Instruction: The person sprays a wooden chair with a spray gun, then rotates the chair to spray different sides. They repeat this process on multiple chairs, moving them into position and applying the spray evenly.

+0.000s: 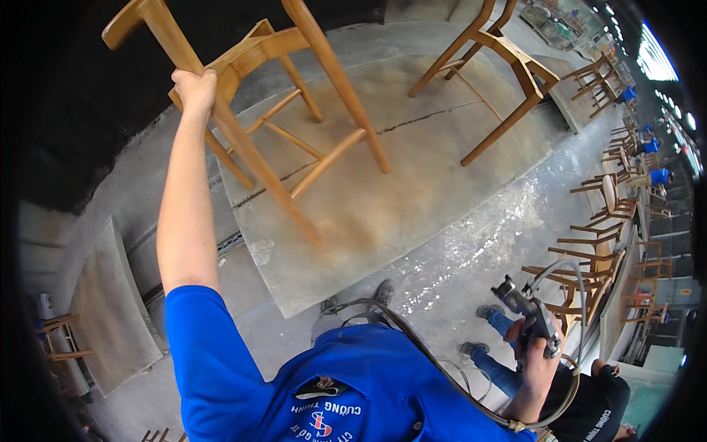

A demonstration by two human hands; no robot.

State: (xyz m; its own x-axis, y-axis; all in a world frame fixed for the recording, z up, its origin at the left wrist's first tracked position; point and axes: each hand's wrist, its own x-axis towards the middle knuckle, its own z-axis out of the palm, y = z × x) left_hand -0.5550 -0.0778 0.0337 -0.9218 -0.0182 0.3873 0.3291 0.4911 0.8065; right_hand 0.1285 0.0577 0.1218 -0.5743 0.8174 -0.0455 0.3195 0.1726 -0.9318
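My left hand [196, 91] is closed round the frame of a wooden chair [333, 88], high on one post beside the seat rail. The chair is honey brown with round legs and stretchers, and its seat frame has no cushion. It is over a grey board [412, 193] stained with brown overspray. Off to the right, my right hand [541, 340] grips a dark metal spray gun [532, 313] with hoses running from it. The gun is apart from the chair. Some fingers of this hand are hidden behind the gun.
A second wooden chair [492, 55] stands farther right on the board. Rows of chairs [596, 254] line the right side. A person in dark clothing [589, 401] is close by at lower right. A hose [412, 331] loops across my front. Another board [110, 317] lies at left.
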